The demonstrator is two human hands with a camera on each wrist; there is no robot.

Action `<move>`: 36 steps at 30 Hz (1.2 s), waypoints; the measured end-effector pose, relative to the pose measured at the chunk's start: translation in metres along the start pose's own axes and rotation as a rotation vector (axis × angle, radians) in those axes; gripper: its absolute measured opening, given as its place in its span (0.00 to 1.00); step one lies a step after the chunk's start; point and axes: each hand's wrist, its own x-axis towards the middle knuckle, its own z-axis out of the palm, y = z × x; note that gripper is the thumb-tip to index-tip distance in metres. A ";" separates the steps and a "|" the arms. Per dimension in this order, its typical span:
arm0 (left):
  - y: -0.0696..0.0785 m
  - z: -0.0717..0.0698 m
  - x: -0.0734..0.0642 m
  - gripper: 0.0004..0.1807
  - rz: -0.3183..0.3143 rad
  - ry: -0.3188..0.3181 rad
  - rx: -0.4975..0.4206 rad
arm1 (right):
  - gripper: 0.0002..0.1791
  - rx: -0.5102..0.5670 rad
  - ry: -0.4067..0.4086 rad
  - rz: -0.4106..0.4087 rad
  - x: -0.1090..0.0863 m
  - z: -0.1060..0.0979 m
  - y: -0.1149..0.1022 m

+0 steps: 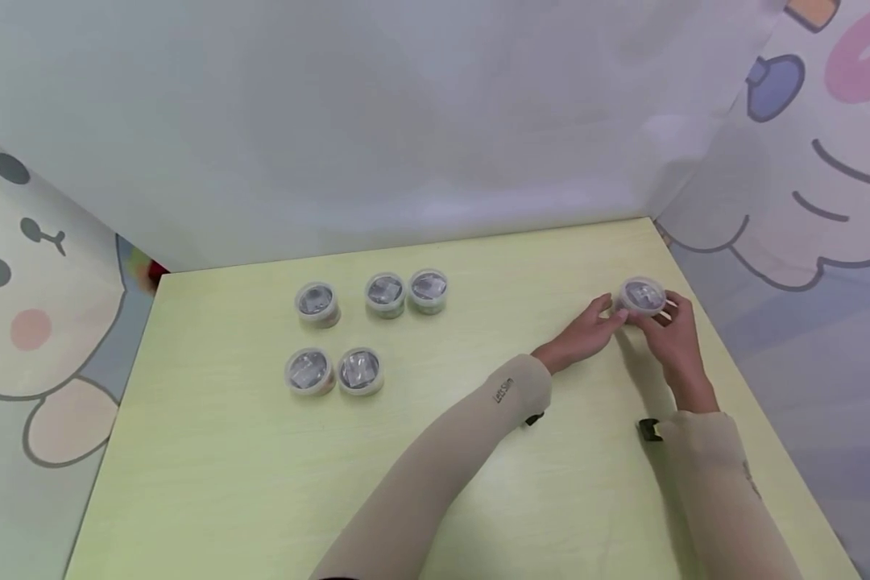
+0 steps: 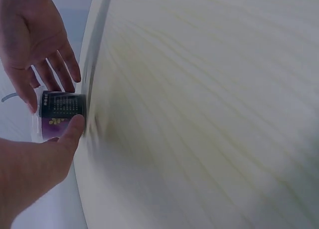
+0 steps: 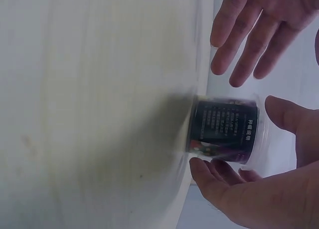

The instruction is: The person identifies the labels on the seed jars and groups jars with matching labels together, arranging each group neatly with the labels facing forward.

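Observation:
A small round plastic tub with a clear lid is upright at the right end of the table. Its dark printed label shows in the right wrist view. My right hand holds this tub from its right side, the thumb by the lid rim and the fingers bent round the far side. To the left of it is my left hand, its fingers extended close to the tub's side. Whether the tub's base touches the table cannot be told.
On the pale yellow table, three similar tubs stand in a back row, including a left one and a right one. Two more, a left tub and a right tub, stand in front. A white cloth wall rises behind.

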 end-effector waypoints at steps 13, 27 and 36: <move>-0.002 -0.003 -0.002 0.33 0.116 0.045 0.101 | 0.42 -0.037 -0.004 -0.050 -0.002 0.012 -0.003; -0.006 -0.033 -0.028 0.28 0.270 0.187 0.136 | 0.42 -0.009 -0.169 -0.164 -0.030 0.022 -0.027; -0.005 -0.055 -0.051 0.28 0.352 0.245 0.200 | 0.38 -0.022 -0.272 -0.302 -0.053 0.035 -0.040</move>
